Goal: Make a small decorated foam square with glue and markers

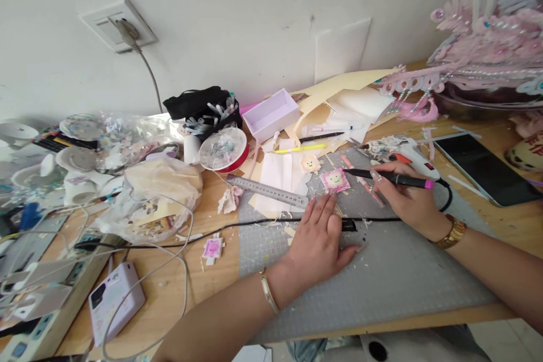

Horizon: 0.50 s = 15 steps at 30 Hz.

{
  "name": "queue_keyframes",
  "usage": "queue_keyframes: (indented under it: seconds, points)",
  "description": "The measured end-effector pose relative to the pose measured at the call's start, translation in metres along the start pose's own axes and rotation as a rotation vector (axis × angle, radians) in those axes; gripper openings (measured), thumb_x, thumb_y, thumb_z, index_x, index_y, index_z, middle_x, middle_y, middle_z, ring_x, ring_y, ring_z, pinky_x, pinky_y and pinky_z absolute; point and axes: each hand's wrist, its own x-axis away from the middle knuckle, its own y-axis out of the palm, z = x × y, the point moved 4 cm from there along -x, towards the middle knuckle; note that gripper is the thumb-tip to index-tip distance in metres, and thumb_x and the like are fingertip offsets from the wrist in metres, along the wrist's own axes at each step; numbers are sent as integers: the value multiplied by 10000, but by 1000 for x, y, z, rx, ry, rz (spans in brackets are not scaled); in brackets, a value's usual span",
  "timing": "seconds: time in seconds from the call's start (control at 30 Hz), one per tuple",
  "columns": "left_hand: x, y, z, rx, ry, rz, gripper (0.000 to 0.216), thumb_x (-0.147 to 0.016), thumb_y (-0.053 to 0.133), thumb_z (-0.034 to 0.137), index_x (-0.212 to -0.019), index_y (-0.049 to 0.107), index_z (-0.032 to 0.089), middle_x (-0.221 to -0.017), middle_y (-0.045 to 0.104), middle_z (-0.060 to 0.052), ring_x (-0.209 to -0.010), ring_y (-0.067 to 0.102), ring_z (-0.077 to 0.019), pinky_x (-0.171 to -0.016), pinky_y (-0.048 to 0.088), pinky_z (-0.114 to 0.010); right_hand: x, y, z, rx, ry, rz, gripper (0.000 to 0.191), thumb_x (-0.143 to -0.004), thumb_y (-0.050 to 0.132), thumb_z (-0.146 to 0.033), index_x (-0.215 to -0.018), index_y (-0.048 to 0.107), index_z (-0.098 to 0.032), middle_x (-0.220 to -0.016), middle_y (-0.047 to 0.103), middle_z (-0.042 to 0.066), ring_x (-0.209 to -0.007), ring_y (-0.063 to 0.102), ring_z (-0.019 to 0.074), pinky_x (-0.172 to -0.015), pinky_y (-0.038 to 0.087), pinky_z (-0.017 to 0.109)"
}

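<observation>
My left hand (321, 237) lies flat on the grey cutting mat (382, 277), fingers stretched out. Its fingertips press the lower edge of a small pink square with a smiling face (335, 180). My right hand (404, 195) is closed round a black pen-shaped tool with a pink end (388, 177). The tool's tip points left and touches the pink square's right corner. A second smiling-face piece (310, 164) lies just behind. A black cord (254, 222) runs across the mat under my left hand.
A steel ruler (267, 190) lies left of the square. A white glue gun (409, 154) and a phone (483, 168) sit to the right. A pink box (275, 113), a red-rimmed tub (224, 150), plastic bags, cables and a lilac device (114, 301) crowd the left side.
</observation>
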Motion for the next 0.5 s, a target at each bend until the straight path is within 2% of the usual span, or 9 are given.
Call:
queue_keyframes:
  seconds: [0.5]
  points:
    - [0,0,0,-38,30,41,509,-918,598,539,-1155,532,92,-1535,425,-297,-1465,380,-405,-1186,367,-591,1,-2,-3,-61,-13,4,96,-893,629,-334,-878,666,-248,-603,630,-21,-486,545,147,-465,420,286]
